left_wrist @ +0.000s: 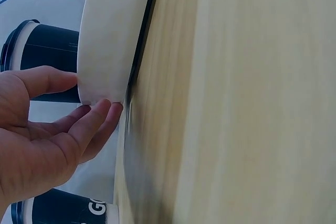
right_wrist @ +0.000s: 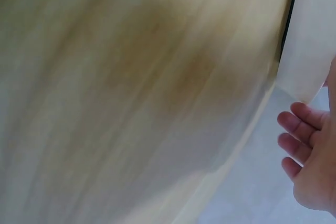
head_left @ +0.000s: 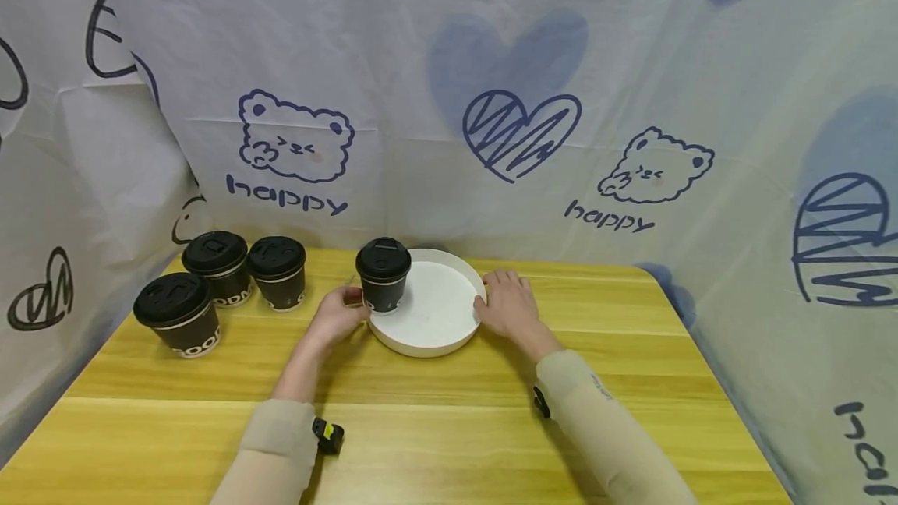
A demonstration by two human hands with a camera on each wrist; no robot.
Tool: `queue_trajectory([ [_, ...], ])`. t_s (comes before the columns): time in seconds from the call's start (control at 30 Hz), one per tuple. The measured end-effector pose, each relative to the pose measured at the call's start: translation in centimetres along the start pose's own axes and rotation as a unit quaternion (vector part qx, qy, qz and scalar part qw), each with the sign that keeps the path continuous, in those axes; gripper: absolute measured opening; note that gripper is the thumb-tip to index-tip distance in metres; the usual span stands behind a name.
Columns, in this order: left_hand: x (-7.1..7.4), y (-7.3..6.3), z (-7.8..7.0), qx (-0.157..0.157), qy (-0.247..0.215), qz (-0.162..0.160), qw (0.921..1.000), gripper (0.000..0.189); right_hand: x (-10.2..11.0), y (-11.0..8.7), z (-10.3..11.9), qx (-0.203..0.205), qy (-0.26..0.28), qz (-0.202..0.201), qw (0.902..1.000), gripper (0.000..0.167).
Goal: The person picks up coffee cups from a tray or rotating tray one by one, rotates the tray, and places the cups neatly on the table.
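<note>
A round white tray (head_left: 431,310) with a low wall lies on the wooden table, and one black lidded paper cup (head_left: 384,275) stands upright inside it at the left. My left hand (head_left: 340,313) grips the tray's left side. In the left wrist view the thumb of the left hand (left_wrist: 47,124) is at the rim beside the cup, while its fingertips meet the outer wall (left_wrist: 107,40) lower down. On the opposite side, my right hand (head_left: 510,304) holds the tray with its thumb at the rim. The right hand's fingers (right_wrist: 296,127) curve near the wall in the right wrist view.
Several more black lidded cups stand upright at the table's left: one nearer cup (head_left: 178,314), one behind it (head_left: 223,275), and another to their right (head_left: 279,275). A printed white cloth (head_left: 414,201) hangs behind the table (head_left: 421,427) and along both sides.
</note>
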State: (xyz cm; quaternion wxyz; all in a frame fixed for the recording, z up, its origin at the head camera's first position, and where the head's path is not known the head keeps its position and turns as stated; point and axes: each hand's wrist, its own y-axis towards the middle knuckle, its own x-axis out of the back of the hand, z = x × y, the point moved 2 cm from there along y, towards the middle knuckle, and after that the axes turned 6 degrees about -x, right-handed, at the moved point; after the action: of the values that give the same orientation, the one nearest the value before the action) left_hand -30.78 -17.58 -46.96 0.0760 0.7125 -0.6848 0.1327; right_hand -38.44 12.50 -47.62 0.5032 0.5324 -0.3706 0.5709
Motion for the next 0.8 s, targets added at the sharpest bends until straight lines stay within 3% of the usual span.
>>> queue_trajectory([
  [0.5, 0.25, 0.12, 0.04, -0.016, 0.022, 0.009, 0.9996, 0.057, 0.17, -0.05, 0.26, 0.019, -0.011, 0.041, 0.9989, 0.045],
  [0.8, 0.65, -0.01, -0.51, -0.046, 0.050, -0.016, 0.9975, 0.080, 0.09, 0.01, 0.29, 0.018, -0.009, 0.046, 0.9987, 0.046],
])
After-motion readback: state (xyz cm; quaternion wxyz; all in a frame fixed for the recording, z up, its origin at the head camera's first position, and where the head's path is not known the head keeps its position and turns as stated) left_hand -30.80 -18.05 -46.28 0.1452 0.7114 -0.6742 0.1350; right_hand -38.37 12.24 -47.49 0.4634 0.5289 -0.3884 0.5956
